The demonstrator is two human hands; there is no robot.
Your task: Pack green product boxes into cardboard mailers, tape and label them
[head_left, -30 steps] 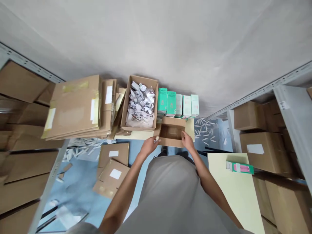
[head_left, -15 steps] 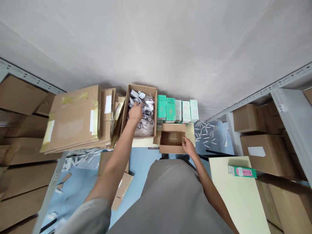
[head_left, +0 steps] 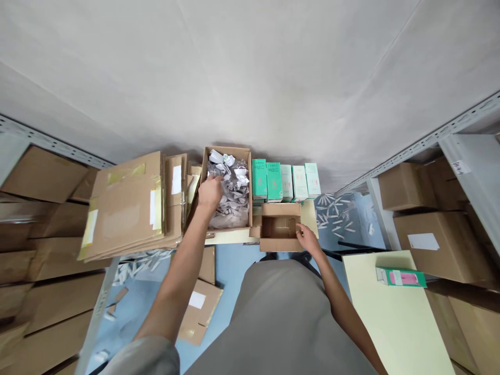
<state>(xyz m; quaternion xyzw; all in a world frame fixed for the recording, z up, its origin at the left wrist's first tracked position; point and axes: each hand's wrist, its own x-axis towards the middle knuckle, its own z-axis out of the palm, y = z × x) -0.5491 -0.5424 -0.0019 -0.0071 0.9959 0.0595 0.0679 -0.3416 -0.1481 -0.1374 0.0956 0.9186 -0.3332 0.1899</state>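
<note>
My left hand (head_left: 211, 191) is over the left side of a tall open cardboard box of crumpled white and grey paper (head_left: 230, 195). Its fingers are curled, and whatever they hold is hidden. A smaller open carton (head_left: 279, 245), flaps out and nothing seen inside, sits to the right of that box. At its right wall, my right hand (head_left: 307, 238) grips the edge between thumb and fingers. Just behind the carton stands a row of green boxes (head_left: 274, 179) and pale green-and-white boxes (head_left: 300, 179).
Flattened cardboard sheets (head_left: 125, 203) lean at the left. A pale side table (head_left: 398, 312) on the right bears a green box with a pink picture (head_left: 402, 277). Racks of brown cartons (head_left: 433, 239) flank both sides. Cardboard pieces (head_left: 201, 307) and white scraps lie on the blue floor.
My left hand has moved left and down from the paper's middle toward the box's left wall, its fingers now curled. My right hand stays on the carton. The view has shifted slightly.
</note>
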